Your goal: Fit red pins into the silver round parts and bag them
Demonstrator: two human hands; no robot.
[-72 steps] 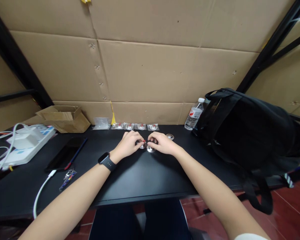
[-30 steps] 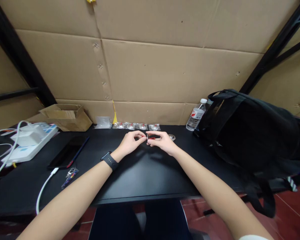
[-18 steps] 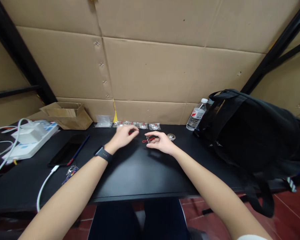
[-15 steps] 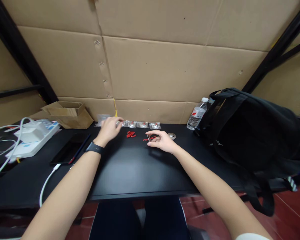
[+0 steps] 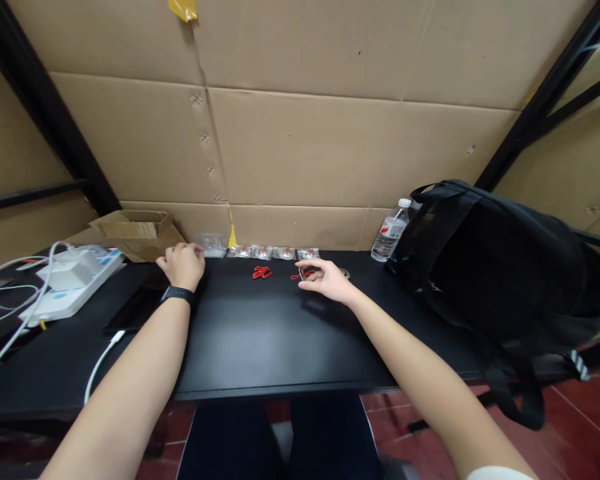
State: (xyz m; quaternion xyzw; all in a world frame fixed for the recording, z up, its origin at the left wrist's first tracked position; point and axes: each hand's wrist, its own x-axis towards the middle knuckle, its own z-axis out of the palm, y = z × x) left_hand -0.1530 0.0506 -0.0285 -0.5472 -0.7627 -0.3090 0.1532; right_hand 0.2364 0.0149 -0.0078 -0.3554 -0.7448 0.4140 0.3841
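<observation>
My right hand (image 5: 326, 280) is closed in a pinch, holding a small round clear-and-silver pendant (image 5: 301, 273) on edge above the table. A red cord loop (image 5: 296, 276) hangs by it. To its left lies a small pile of red cords (image 5: 262, 273). My left hand (image 5: 183, 265), palm down with fingers bent and slightly apart, is beside a stack of clear plastic bags (image 5: 213, 244); its fingertips are partly hidden. Several bagged round pieces with red cord (image 5: 285, 253) form a row along the back edge. Behind my right hand, a tape roll (image 5: 345, 273) is partly covered.
On the left are a brown paper bag (image 5: 143, 235), a white power strip (image 5: 73, 287) with cables, and a dark tablet (image 5: 133, 305). A water bottle (image 5: 390, 230) and a large black backpack (image 5: 500, 280) stand at right. Cardboard (image 5: 300, 147) walls the back.
My left hand has moved left, from over the bagged row to the left side of the plastic bags. My right hand stays nearly in place with the pendant. The view has tilted slightly up.
</observation>
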